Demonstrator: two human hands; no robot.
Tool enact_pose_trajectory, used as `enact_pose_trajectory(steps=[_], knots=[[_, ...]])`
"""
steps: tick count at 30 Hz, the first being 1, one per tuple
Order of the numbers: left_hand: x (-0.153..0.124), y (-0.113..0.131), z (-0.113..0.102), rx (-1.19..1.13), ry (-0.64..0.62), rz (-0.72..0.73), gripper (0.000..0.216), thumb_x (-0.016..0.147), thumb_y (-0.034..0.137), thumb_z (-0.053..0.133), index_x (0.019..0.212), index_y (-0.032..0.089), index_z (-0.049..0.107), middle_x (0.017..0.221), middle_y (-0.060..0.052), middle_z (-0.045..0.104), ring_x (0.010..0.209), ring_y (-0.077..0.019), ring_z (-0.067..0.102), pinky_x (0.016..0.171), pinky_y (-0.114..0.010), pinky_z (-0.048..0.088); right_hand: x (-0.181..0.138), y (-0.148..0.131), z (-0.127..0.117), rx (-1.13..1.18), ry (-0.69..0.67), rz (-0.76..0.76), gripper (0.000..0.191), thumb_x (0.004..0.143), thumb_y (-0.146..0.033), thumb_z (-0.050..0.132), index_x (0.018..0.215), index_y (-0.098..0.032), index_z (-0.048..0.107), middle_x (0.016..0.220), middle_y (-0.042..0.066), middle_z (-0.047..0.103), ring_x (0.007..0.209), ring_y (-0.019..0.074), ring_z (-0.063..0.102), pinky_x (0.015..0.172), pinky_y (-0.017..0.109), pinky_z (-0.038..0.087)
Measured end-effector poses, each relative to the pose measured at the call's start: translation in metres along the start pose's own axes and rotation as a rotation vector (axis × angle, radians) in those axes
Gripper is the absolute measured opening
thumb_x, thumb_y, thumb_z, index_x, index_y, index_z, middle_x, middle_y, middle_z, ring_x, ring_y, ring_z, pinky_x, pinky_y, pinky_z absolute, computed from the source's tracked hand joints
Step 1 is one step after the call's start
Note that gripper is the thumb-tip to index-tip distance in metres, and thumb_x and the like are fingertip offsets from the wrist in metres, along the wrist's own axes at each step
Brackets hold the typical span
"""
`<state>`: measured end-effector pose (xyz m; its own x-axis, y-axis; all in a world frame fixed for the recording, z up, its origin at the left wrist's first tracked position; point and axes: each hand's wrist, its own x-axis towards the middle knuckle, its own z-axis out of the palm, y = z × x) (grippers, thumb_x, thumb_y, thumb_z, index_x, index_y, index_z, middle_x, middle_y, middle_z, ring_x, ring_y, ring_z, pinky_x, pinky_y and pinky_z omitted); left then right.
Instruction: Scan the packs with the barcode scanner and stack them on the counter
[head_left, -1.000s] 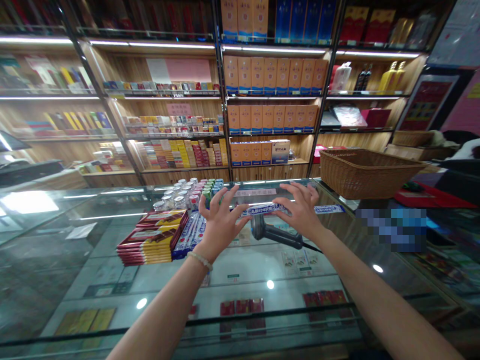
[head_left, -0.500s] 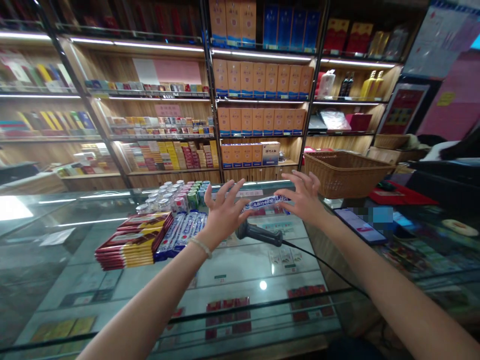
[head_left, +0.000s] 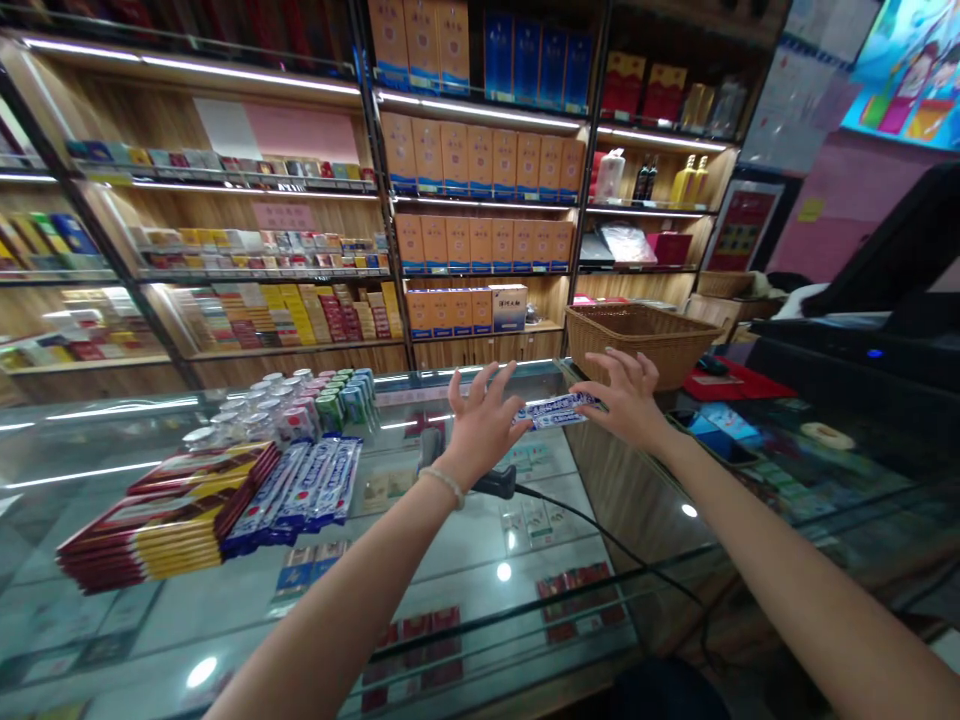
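Note:
Between my two hands is a long, flat candy bar in a blue-and-white wrapper (head_left: 559,410), level above the glass counter. My left hand (head_left: 484,425), with a beaded bracelet at the wrist, pinches its left end between thumb and forefinger. At the other end my right hand (head_left: 626,400) pinches it the same way, other fingers raised. Below and behind the left hand lies a black barcode scanner (head_left: 496,482), partly hidden by that hand, its cable running right. Similar blue-and-white bars (head_left: 319,480) lie in a pile to the left, beside stacked red-and-yellow packets (head_left: 172,510).
Small lidded jars and green packs (head_left: 300,405) stand in rows on the glass counter (head_left: 420,570). A wicker basket (head_left: 645,345) sits at the far right edge. A black monitor (head_left: 892,250) stands at right. Lit shelves with orange boxes (head_left: 484,240) line the back wall.
The view has swung right, so the counter goods appear farther left. Both hands still hold the bar, whose broad printed face now shows more. The phone beside my right arm is out of sight.

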<state>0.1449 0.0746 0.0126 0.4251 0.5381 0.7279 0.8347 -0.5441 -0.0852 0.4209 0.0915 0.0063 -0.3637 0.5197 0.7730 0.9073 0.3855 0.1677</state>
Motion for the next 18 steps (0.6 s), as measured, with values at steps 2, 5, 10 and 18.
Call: enact_pose_trajectory(steps=[2, 5, 10, 18], knots=[[0.005, 0.005, 0.009, -0.020, 0.000, -0.008, 0.016, 0.086, 0.042, 0.075, 0.094, 0.028, 0.077, 0.160, -0.006, 0.049, 0.150, -0.0386, 0.037, 0.124, -0.074, 0.004, -0.003, 0.008, 0.003, -0.029, -0.010, 0.003, 0.021, 0.087, -0.042, 0.076, 0.106, -0.035, 0.078, 0.150, 0.005, 0.052, 0.145, 0.0326, 0.033, 0.121, 0.059, 0.011], [0.012, 0.011, 0.022, -0.011, -0.019, -0.009, 0.014, 0.086, 0.039, 0.076, 0.093, 0.027, 0.077, 0.159, -0.008, 0.050, 0.150, -0.0379, 0.036, 0.124, -0.074, 0.006, -0.006, 0.014, 0.012, -0.088, -0.015, -0.016, 0.019, 0.088, -0.039, 0.075, 0.106, -0.034, 0.077, 0.150, 0.006, 0.054, 0.146, 0.0326, 0.032, 0.122, 0.060, 0.011], [0.023, 0.014, 0.044, 0.016, -0.109, -0.032, 0.010, 0.083, 0.032, 0.079, 0.090, 0.024, 0.078, 0.156, -0.010, 0.054, 0.149, -0.0376, 0.038, 0.124, -0.074, 0.010, -0.006, 0.017, 0.034, -0.133, -0.067, -0.010, 0.017, 0.088, -0.035, 0.075, 0.105, -0.033, 0.076, 0.150, 0.006, 0.055, 0.147, 0.0321, 0.031, 0.122, 0.064, 0.010], [0.034, 0.025, 0.076, 0.068, -0.209, -0.035, 0.009, 0.081, 0.031, 0.079, 0.088, 0.026, 0.081, 0.150, -0.010, 0.059, 0.148, -0.0383, 0.038, 0.124, -0.073, 0.013, -0.021, 0.029, 0.055, -0.133, -0.117, 0.052, 0.017, 0.083, -0.031, 0.079, 0.101, -0.033, 0.078, 0.146, 0.006, 0.058, 0.145, 0.0329, 0.035, 0.120, 0.065, 0.014]])
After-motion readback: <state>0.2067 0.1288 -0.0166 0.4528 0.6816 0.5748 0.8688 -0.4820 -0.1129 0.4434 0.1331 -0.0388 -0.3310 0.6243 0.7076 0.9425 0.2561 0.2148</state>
